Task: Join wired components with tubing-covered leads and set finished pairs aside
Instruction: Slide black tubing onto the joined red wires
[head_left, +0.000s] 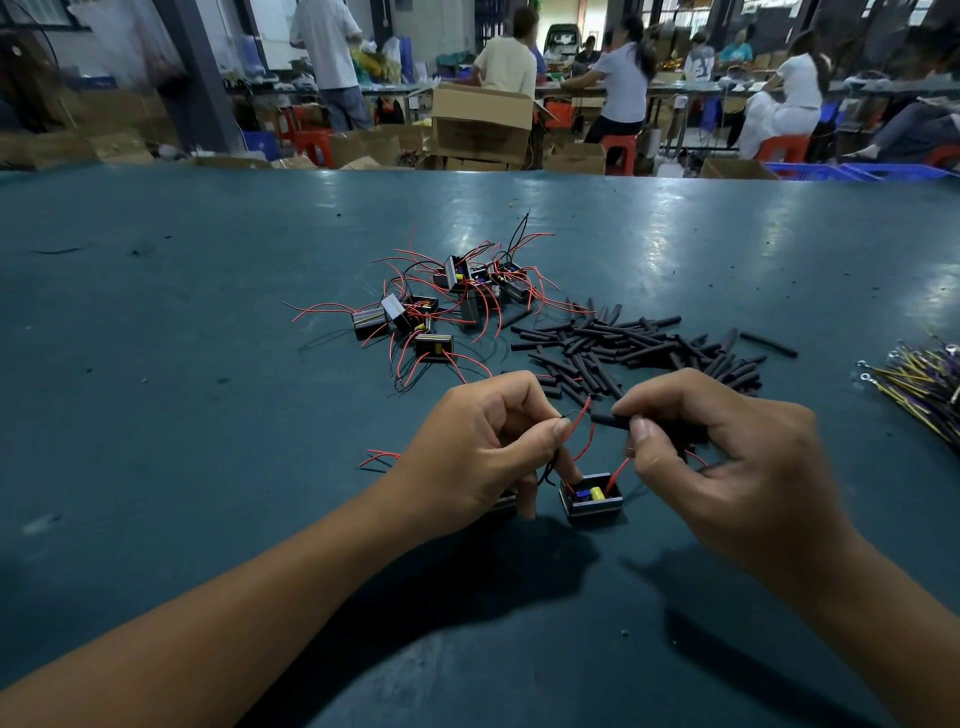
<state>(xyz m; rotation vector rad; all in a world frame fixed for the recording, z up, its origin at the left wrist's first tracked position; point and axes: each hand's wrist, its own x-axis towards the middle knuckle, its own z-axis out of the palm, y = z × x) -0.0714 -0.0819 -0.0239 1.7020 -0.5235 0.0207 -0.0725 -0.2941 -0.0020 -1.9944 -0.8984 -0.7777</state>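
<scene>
A small black box component (591, 500) with a yellow and a blue part inside sits on the table between my hands. Red leads (581, 425) rise from it. My left hand (480, 447) pinches the bare ends of a red and a black lead together. My right hand (727, 441) pinches a short piece of black tubing (609, 420), its open end a little right of those lead tips. Part of another black component (505, 500) shows under my left hand.
Several more wired black components (431, 312) lie in a heap behind my hands. A pile of black tubing pieces (639, 345) spreads to their right. A bundle of yellow and purple terminal wires (924, 384) lies at the right edge. People work at tables beyond.
</scene>
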